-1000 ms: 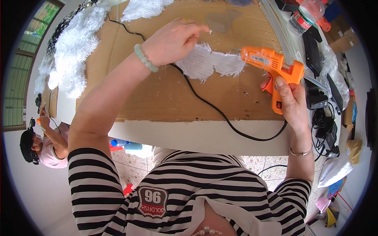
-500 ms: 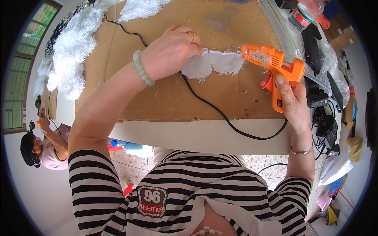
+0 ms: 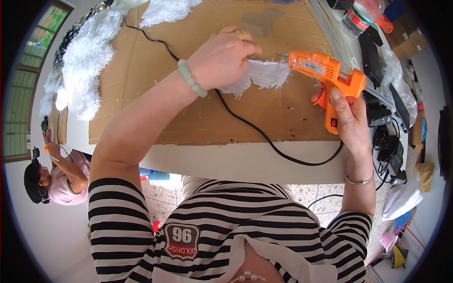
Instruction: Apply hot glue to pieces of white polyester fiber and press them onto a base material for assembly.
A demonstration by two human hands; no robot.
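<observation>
My right hand (image 3: 348, 118) is wrapped round the handle of an orange hot glue gun (image 3: 330, 70), its nozzle pointing left over the cardboard. A clear glue stick (image 3: 380, 98) sticks out of its back end. Left of the nozzle lies a white fabric piece (image 3: 269, 74) with frayed edges and a notch in its lower side. Over the left part of that piece is my left hand (image 3: 226, 59), its fingers curled and pointing right. Whatever its fingertips pinch, if anything, is hidden. A black cord (image 3: 255, 126) runs beneath my left wrist and across the cardboard.
Brown cardboard (image 3: 188, 127) covers the white table (image 3: 226, 162). White fluffy material (image 3: 92, 56) lies at the left, another white piece (image 3: 170, 10) at the back. A plastic bottle (image 3: 356, 21), long clear sticks (image 3: 330, 33) and black cables (image 3: 387, 141) line the right. Another person (image 3: 61, 177) works at far left.
My left hand has moved to the right along the white fabric piece, covering more of its middle. My right hand and the glue gun have hardly moved.
</observation>
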